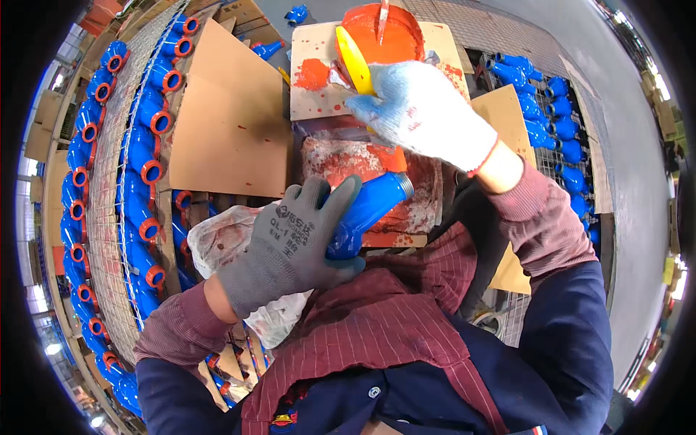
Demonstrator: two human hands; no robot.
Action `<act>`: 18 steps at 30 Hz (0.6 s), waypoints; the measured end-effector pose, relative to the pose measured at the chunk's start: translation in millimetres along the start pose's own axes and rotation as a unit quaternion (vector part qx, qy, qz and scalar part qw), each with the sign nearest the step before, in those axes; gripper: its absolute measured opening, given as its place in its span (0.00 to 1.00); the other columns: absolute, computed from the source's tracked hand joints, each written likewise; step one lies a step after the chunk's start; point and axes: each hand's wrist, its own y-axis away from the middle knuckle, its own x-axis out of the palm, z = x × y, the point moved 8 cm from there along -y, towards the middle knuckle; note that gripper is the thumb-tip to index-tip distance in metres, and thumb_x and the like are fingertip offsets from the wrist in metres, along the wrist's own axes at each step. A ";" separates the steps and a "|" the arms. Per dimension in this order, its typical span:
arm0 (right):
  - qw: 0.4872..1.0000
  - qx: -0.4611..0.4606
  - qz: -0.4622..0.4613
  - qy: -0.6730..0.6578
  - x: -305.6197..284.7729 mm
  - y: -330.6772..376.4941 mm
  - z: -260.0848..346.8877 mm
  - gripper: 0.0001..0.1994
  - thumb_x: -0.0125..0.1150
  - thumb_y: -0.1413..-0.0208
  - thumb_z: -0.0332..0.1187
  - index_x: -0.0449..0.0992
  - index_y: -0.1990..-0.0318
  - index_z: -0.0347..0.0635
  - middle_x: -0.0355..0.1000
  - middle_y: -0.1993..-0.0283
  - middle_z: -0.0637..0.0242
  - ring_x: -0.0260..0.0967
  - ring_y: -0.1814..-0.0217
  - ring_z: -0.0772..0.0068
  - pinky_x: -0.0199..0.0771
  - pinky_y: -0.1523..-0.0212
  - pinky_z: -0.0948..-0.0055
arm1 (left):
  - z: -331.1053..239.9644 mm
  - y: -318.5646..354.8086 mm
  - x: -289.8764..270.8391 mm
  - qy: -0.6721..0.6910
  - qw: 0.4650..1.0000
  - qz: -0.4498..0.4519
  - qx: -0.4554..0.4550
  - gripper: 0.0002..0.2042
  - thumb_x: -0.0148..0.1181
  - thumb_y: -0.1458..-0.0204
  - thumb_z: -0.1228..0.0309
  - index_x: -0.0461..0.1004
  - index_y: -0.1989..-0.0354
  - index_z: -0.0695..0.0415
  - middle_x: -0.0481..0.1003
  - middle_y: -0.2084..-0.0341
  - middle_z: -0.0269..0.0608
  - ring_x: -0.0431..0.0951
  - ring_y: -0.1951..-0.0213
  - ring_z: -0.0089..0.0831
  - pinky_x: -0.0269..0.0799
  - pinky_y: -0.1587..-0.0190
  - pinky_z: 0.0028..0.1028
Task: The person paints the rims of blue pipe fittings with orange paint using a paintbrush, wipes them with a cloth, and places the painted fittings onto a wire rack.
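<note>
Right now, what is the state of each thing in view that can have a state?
Left hand: in a grey glove, closed around the blue part.
Blue part: held tilted, open end up and unpainted.
Right hand: in a white glove, gripping the yellow brush handle.
Yellow brush handle: reaching into the paint bowl.
Paint bowl: open, orange paint inside.
Blue parts on the left rack: ends painted orange.
Blue parts on the right: no orange visible.
</note>
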 end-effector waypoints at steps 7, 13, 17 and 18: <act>0.997 -0.048 -0.021 0.061 -47.8 37.9 23.2 0.14 0.59 0.43 0.40 0.73 0.73 0.38 0.69 0.81 0.55 0.71 0.77 0.49 0.68 0.75 0.58 | 20.8 -5.8 20.4 0.366 0.929 0.003 -0.058 0.41 0.71 0.59 0.57 0.62 0.36 0.61 0.69 0.45 0.51 0.74 0.47 0.38 0.69 0.44 0.35; 0.887 0.273 -0.098 -0.360 -59.5 108.6 -35.7 0.11 0.64 0.42 0.37 0.77 0.59 0.39 0.73 0.70 0.71 0.66 0.73 0.82 0.66 0.70 0.79 | 14.5 -9.1 54.3 0.791 0.591 0.058 -0.147 0.40 0.64 0.53 0.54 0.58 0.33 0.60 0.68 0.40 0.48 0.71 0.41 0.36 0.65 0.37 0.37; 0.805 0.231 -0.249 -0.487 -47.8 145.7 -71.1 0.10 0.61 0.42 0.32 0.73 0.56 0.40 0.71 0.66 0.66 0.64 0.71 0.79 0.66 0.67 0.80 | -11.4 -7.7 76.6 0.952 0.257 0.031 -0.160 0.34 0.57 0.44 0.49 0.62 0.35 0.59 0.73 0.45 0.48 0.75 0.45 0.36 0.67 0.38 0.38; 0.759 0.225 -0.271 -0.548 -37.2 148.8 -76.2 0.09 0.60 0.42 0.31 0.72 0.56 0.40 0.70 0.66 0.66 0.64 0.69 0.78 0.67 0.65 0.80 | -26.3 -10.4 74.7 0.974 0.178 0.092 -0.107 0.33 0.54 0.43 0.46 0.65 0.37 0.58 0.74 0.46 0.48 0.75 0.46 0.36 0.69 0.39 0.39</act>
